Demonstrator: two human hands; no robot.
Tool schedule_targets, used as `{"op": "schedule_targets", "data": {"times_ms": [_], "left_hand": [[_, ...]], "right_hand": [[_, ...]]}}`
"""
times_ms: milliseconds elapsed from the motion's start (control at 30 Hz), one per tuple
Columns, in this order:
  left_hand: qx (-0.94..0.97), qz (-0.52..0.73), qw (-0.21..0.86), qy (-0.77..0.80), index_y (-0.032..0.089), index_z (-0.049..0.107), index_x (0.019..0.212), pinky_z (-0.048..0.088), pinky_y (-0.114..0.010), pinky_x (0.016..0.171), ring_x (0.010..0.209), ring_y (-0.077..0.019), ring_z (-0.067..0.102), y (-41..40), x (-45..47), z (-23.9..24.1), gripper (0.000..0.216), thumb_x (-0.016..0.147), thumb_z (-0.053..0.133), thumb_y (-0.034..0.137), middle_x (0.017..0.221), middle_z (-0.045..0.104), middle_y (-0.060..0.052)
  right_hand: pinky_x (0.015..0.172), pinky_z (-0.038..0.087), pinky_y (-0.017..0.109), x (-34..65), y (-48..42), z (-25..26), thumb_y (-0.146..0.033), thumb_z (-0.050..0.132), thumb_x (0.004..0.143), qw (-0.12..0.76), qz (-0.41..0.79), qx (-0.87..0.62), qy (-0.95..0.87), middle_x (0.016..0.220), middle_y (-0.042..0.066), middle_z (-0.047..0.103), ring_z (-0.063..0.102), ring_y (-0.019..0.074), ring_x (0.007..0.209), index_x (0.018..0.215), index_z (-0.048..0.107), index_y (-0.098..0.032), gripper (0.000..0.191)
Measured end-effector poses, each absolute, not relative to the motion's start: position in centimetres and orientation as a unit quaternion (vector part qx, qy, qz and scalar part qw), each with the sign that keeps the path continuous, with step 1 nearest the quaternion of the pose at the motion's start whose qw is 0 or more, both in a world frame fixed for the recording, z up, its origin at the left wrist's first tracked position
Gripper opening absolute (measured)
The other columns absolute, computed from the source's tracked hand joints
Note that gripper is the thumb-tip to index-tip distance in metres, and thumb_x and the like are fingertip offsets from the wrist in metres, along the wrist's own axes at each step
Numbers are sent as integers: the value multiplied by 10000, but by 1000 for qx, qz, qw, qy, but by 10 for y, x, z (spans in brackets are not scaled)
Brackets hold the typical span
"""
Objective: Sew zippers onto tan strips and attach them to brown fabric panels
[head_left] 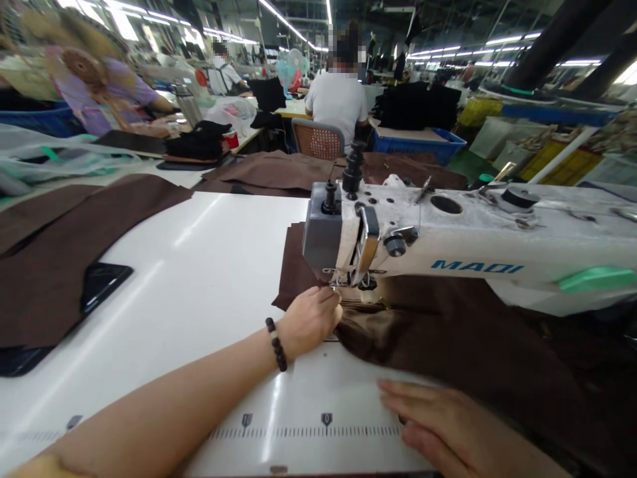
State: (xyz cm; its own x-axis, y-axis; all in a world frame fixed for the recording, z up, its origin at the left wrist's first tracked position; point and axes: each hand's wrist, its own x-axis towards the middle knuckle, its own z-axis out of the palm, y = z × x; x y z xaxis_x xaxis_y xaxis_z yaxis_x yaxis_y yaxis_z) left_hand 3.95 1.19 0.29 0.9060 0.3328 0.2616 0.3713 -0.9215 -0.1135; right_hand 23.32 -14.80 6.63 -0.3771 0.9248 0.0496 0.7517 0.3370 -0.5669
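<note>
The table (213, 265) spreads beneath the left hand (308, 322) and right hand (432, 418), which are apart. Just beyond the left, the machine (468, 232) extends rightward. Under it, brown cloth (448, 332) meets the left's bent fingertips, whether gripped I cannot tell, and lies beyond the right, its fingers extended. A bracelet (276, 344) rings the left wrist.

White sewing table (223, 279)

A ruler scale (293, 432) runs along its near edge. At right stands a MAQI sewing machine (462, 232), dark brown cloth (448, 332) beneath its head. Brown fabric pieces (54, 279) lie at left, partly over a flat black object (107, 285), and more fabric (279, 170) along the far edge.
</note>
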Motion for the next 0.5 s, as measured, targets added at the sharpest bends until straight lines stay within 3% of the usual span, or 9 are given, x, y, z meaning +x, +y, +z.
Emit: {"op": "schedule_targets", "data": {"times_ms": [67,167,333,400,500], "left_hand": [[-972,-105,60,-200,132,535,735,386,-309,645,766,-187,479,11,43,4,169,876,443,147,794,544,-63],[-968,-84,33,-234,138,540,715,395,-312,636,763,-191,485,9,47,5,188,877,447,161,801,553,-63],[-966,-59,15,-253,126,579,819,417,-312,687,847,-198,516,3,36,14,135,871,456,148,886,588,-72],[-966,-33,-11,-255,114,585,896,428,-334,720,880,-222,530,-1,27,23,201,840,543,302,917,597,-85],[-965,0,-78,-252,95,563,1017,430,-362,793,940,-262,544,-4,18,40,593,729,552,614,987,592,-120]], "right_hand": [[817,484,206,227,-126,67,-301,408,878,216,236,-522,-791,1006,26,644,591,126,951,1018,617,-260,255],[930,433,307,209,-89,54,-234,364,878,247,162,-590,-752,1112,92,594,541,176,1052,1084,581,-151,311],[1025,276,509,191,-62,12,-182,382,857,120,98,-606,-780,1243,121,499,407,249,1201,1192,495,-126,357],[1038,231,534,194,-63,7,-219,380,870,113,104,-588,-794,1297,117,451,336,250,1256,1234,453,-134,381],[1013,269,537,200,-62,11,-288,314,903,116,137,-569,-803,1285,134,460,335,253,1258,1234,455,-133,392]]}}
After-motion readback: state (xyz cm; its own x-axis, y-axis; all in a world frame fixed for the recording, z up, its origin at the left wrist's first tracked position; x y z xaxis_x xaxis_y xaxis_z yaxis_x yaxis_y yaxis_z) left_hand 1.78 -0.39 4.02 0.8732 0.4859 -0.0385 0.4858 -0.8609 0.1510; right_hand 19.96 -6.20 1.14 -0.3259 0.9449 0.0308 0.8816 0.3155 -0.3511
